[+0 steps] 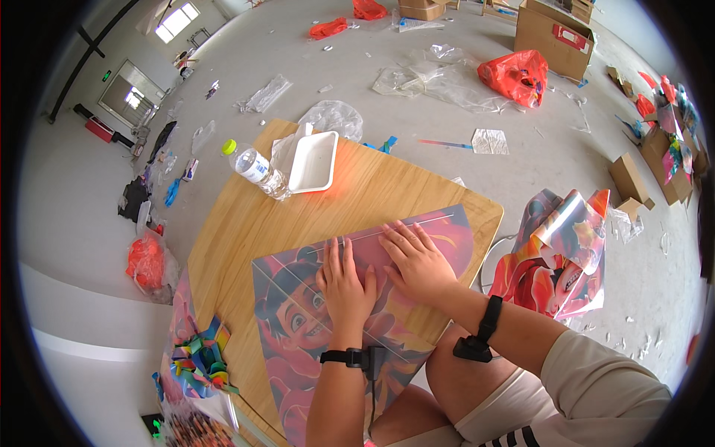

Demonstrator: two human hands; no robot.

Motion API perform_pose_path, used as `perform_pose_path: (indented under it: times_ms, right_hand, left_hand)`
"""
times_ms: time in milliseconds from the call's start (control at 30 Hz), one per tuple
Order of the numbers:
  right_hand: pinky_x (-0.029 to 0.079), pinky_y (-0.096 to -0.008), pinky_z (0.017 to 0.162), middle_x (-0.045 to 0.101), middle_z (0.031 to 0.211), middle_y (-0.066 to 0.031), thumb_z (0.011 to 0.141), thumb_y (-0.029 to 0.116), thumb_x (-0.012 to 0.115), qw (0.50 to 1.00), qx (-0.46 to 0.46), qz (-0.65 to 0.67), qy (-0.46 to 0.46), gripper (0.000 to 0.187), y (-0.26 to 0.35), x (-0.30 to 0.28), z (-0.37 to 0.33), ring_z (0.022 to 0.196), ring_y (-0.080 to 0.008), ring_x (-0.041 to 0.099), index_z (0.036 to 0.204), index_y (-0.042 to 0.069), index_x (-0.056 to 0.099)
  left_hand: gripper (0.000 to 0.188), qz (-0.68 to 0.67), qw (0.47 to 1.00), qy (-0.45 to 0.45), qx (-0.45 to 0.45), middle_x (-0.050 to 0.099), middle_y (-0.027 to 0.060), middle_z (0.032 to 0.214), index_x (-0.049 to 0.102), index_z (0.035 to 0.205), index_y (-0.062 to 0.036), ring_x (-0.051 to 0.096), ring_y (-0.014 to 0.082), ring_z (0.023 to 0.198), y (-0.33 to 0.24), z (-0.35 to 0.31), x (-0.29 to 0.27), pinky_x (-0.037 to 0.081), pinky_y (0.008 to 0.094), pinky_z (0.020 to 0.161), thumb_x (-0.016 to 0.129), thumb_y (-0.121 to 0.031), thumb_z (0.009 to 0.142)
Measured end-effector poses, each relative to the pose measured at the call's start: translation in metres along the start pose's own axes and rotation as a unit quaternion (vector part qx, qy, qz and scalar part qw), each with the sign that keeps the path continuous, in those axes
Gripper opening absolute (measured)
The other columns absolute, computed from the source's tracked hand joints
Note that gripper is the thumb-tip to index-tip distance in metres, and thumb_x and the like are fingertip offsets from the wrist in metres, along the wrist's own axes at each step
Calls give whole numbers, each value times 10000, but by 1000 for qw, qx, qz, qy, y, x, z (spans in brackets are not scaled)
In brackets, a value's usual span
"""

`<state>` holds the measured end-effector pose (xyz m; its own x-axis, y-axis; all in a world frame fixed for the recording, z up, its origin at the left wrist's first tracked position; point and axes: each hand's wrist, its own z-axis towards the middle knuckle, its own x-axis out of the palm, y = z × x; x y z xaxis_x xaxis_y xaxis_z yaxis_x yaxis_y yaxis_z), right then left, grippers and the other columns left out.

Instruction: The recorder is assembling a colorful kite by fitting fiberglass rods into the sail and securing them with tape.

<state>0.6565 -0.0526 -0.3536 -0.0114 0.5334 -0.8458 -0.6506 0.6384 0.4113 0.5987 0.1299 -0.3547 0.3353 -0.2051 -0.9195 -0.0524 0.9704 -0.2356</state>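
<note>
A printed kite sheet [298, 298] with a colourful cartoon figure lies on the wooden table and hangs over its near edge. Thin pale rods run across it, one of them along its far edge. My left hand [347, 284] rests flat near the middle of that far edge, fingers stretched forward. To its right, my right hand [417, 259] presses flat too, its fingertips at the rod and its fingers slightly spread. Nothing shows in either hand. Both wrists wear black straps with small devices.
The wooden table [372, 181] also bears a water bottle [257, 170] and a white tray [314, 162]. Rolled printed sheets [558, 253] stand at right. Coloured strips [202, 361] hang at the left edge. Cardboard boxes [553, 41], red bags [515, 78] and plastic wrap lie on the floor.
</note>
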Motion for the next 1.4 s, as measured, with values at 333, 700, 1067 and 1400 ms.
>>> perform_pose_path:
  times_ms: [333, 700, 1067, 1400]
  right_hand:
    - [422, -478, 1137, 616, 1373, -182, 985, 113, 625, 922, 116, 350, -120, 408, -17, -14, -7, 1340, -359, 557, 1381, 29, 574]
    - [476, -268, 701, 661, 873, -32, 1114, 275, 519, 734, 182, 650, 81, 277, 30, -103, -139, 774, -103, 588, 1100, 25, 637]
    - [473, -263, 657, 659, 811, -38, 1100, 209, 520, 791, 17, 527, 311, 271, 86, -190, -257, 708, -116, 599, 1110, 12, 705]
    - [486, -255, 722, 656, 826, -26, 1099, 243, 551, 751, 134, 576, 294, 283, 82, -142, -312, 784, -109, 618, 1076, 12, 712]
  left_hand:
    - [573, -120, 967, -218, -54, 416, 263, 1606, 358, 1581, 39, 397, 434, 1479, 0, -36, -82, 300, 477, 1219, 478, -219, 1083]
    - [431, -315, 856, -284, -296, 552, 117, 1346, 496, 1449, 9, 584, 204, 1145, -47, -341, -196, 508, 325, 951, 558, -72, 1031]
    - [449, -52, 734, -495, -463, 515, 77, 1080, 584, 1382, -62, 496, 193, 970, -8, -530, -240, 436, 347, 843, 568, 34, 944]
    - [292, 69, 743, -245, -619, 675, 108, 1206, 791, 1050, -182, 613, 350, 1157, 61, -611, -246, 462, 513, 971, 617, -409, 991]
